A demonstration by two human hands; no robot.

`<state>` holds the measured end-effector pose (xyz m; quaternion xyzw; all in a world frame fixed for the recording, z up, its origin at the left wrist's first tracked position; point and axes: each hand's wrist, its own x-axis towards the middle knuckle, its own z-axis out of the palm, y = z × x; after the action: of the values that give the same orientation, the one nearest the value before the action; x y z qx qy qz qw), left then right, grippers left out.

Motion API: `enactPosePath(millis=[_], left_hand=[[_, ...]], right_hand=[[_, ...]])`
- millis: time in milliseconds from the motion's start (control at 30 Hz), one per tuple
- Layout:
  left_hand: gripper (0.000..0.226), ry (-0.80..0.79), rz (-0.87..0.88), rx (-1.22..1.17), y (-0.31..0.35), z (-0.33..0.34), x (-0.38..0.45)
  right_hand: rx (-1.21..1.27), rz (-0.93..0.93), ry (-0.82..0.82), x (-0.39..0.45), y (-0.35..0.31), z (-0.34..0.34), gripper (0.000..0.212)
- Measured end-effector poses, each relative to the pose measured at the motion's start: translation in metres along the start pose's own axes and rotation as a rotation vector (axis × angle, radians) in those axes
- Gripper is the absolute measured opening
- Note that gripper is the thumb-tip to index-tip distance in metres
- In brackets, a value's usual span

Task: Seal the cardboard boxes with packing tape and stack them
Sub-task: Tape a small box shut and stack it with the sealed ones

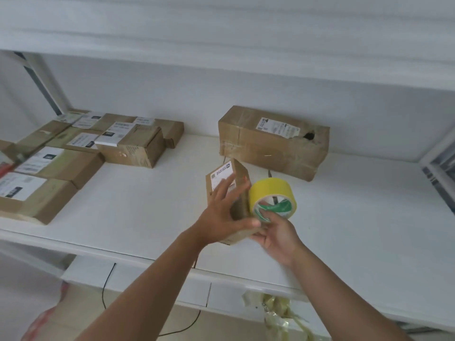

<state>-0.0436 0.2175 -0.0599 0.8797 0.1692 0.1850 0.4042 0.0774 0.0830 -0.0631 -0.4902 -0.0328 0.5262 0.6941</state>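
My left hand (222, 212) lay across the front of the small box (227, 193), fingers (225, 187) nearly straight and spread over its white label (221, 175), thumb hooked round the near lower edge. The box was tilted, held above the white bench (147, 205), just toward 6 o'clock of the frame's centre.

My right hand (275, 232) met the same box from 3 o'clock. Its fingertips were curled into the core of the yellow tape roll (272, 196) and gripped it; the green inner ring showed round them. The roll touched the right side of the small box. Motion blur made the tape's free end impossible to make out.

At 12 to 1 o'clock from the small box sat a large box (273, 143) on the bench, taped over, with a label and a torn dark hole near its right end. At 9 to 10 o'clock, well apart, a group of labelled boxes (81, 143) lay side by side on the bench, some resting on others.

Scraps of used tape (275, 308) hung from the bench's front edge at 5 o'clock. A black cable (105, 286) ran down below the bench at 7 o'clock.
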Motion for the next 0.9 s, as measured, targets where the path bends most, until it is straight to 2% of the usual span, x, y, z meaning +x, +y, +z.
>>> enactPosePath(millis=[67,133,200,300,400,500,567,733,900], left_hand=[[0.097,0.038,-0.016,0.030,-0.004,0.002,-0.006],[0.089,0.157,0.076,-0.012,-0.001,0.002,-0.005],[0.079,0.195,0.156,-0.097,-0.002,0.004,-0.003],[0.084,0.165,0.061,-0.317,-0.010,0.012,-0.005],[0.077,0.196,-0.002,-0.335,-0.020,0.019,-0.014],[0.067,0.191,-0.029,-0.365,-0.028,0.019,-0.018],[0.073,0.197,-0.039,-0.380,-0.033,0.019,-0.020],[0.070,0.175,-0.001,-0.282,-0.031,0.017,-0.020],[0.080,0.190,0.082,-0.129,-0.038,0.018,-0.019]], right_hand=[[-0.130,-0.083,0.004,-0.002,-0.003,0.005,0.036],[-0.314,-0.193,0.073,-0.005,-0.009,0.013,0.023],[-0.461,-0.287,0.150,-0.005,-0.012,0.019,0.016],[-0.758,-0.357,0.203,-0.005,-0.009,0.021,0.032],[-0.991,-0.404,0.212,-0.007,-0.003,0.023,0.026],[-1.077,-0.458,0.184,-0.005,0.002,0.027,0.035],[-1.102,-0.465,0.185,-0.004,0.003,0.029,0.043],[-1.215,-0.405,0.184,-0.004,-0.016,0.024,0.032],[-0.971,-0.389,0.260,-0.004,-0.042,-0.005,0.012]])
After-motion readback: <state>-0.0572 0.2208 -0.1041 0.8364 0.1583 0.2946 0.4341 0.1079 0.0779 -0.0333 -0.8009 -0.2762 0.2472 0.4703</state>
